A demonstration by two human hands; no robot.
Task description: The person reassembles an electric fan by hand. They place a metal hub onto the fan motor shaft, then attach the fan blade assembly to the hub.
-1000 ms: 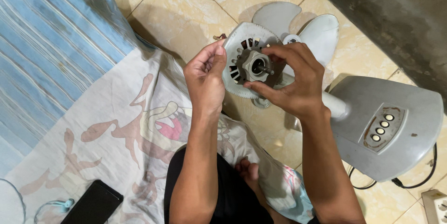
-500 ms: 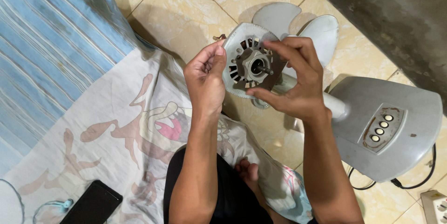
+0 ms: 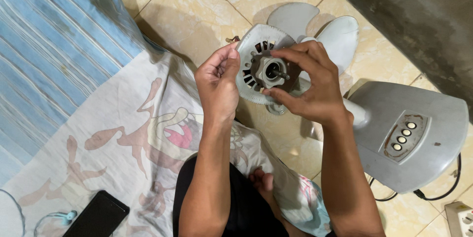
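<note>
- Patterned cloth (image 3: pixel 123 133) covers the tiled floor (image 3: pixel 207 0) under the person's lap; likely a work mat, so small parts do not land on bare tile.
- Grey fan base (image 3: pixel 409 138) with its button panel (image 3: pixel 404 136) lies on the floor at right. Its neck runs up toward the hands, so the whole fan appears tipped over to bring the motor end within reach.
- Fan blade (image 3: pixel 340 35) rests flat on the tile just behind the motor housing, off the shaft and out of the way.
- Pale round motor housing (image 3: pixel 249 64) is held up between both hands, vented face toward the camera, which keeps the centre visible.
- Left hand (image 3: pixel 217 82): thumb and fingers closed on the housing's left rim, steadying it.
- Right hand (image 3: pixel 315 86): fingers and thumb curled around the dark metal plate (image 3: pixel 290 69) at the centre, clamped on its edges.
- Shaft (image 3: pixel 282 74) pokes out of the hub, clear of the fingers.
- Black phone (image 3: pixel 98 215) lies on the cloth at lower left, well apart.
</note>
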